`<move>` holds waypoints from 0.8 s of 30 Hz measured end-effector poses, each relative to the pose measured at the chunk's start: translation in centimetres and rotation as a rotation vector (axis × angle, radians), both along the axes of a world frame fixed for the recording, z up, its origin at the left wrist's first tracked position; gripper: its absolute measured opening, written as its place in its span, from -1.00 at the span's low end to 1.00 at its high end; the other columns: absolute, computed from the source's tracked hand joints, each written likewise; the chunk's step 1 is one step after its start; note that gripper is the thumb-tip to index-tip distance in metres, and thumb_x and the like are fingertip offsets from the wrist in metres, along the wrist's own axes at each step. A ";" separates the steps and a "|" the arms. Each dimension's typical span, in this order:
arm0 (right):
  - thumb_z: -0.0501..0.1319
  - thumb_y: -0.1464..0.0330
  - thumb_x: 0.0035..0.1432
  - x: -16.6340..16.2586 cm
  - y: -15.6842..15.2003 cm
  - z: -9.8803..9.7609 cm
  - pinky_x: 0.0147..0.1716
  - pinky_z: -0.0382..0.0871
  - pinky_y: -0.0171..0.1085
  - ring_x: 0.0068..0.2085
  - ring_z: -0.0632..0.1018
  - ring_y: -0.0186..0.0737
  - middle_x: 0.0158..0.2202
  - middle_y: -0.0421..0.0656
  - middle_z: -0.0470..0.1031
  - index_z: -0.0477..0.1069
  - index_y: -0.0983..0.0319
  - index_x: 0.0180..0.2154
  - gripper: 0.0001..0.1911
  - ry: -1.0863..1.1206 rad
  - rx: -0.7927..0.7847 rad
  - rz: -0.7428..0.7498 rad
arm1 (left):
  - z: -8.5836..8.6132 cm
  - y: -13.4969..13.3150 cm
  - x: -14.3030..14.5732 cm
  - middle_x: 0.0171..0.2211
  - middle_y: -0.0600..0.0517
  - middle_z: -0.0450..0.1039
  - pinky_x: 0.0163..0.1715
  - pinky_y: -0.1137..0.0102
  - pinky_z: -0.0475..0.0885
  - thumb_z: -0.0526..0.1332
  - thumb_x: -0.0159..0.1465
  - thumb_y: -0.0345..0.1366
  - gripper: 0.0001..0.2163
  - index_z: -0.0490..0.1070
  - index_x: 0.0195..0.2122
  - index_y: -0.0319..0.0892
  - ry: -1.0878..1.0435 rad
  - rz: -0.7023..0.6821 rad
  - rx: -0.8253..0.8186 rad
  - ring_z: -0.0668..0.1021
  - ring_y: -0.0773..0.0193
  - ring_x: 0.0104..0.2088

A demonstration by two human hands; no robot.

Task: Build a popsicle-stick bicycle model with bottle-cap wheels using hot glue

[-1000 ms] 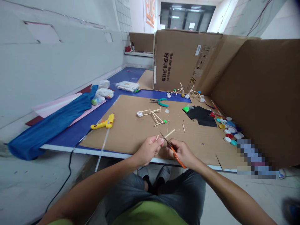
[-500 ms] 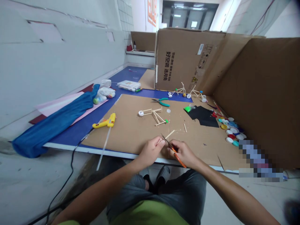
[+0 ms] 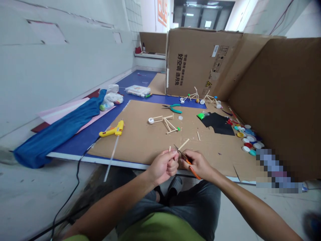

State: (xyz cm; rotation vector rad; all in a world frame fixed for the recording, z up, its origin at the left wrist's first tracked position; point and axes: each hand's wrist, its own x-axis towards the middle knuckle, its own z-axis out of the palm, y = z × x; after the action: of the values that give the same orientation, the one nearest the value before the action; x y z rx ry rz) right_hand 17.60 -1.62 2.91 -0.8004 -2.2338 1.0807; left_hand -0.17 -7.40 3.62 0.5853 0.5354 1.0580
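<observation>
My left hand (image 3: 163, 165) pinches a thin wooden stick (image 3: 183, 145) that points up and to the right over the cardboard sheet (image 3: 140, 140). My right hand (image 3: 198, 164) grips orange-handled scissors (image 3: 187, 160); their blades reach toward the stick just beside my left fingertips. Both hands hover at the near edge of the cardboard. Farther out lies a stick frame (image 3: 165, 123) with a white cap wheel at one end and a green tip at the other.
A yellow glue gun (image 3: 112, 130) with a black cord lies at the left. Teal pliers (image 3: 173, 108), black paper (image 3: 217, 123), coloured bottle caps (image 3: 247, 140) and two small stick models (image 3: 199, 97) sit farther back. Large cardboard boxes (image 3: 200, 63) wall the right and back. Blue cloth (image 3: 57, 130) lies left.
Both hands have drawn slightly closer to me and lower. The left fingers have curled tighter on the stick, and the scissors blades stay beside it.
</observation>
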 end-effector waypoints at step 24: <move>0.19 0.25 0.21 7.7 9.3 2.2 -0.42 0.15 -0.27 -0.26 0.57 -0.02 -0.25 0.03 0.61 0.47 0.24 -0.11 -0.73 -0.940 0.236 -0.554 | -1.1 2.5 -1.6 -0.63 0.28 -0.06 -0.65 0.49 -0.13 0.17 0.24 0.12 -0.57 0.36 -0.23 -0.22 0.612 0.236 0.175 -0.04 0.47 -0.64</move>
State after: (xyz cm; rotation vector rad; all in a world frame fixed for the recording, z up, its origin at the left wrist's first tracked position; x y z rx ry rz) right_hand 25.27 7.64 5.10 -1.9468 -2.4776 0.1429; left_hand -1.73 -4.90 2.47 1.0308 1.0720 1.1513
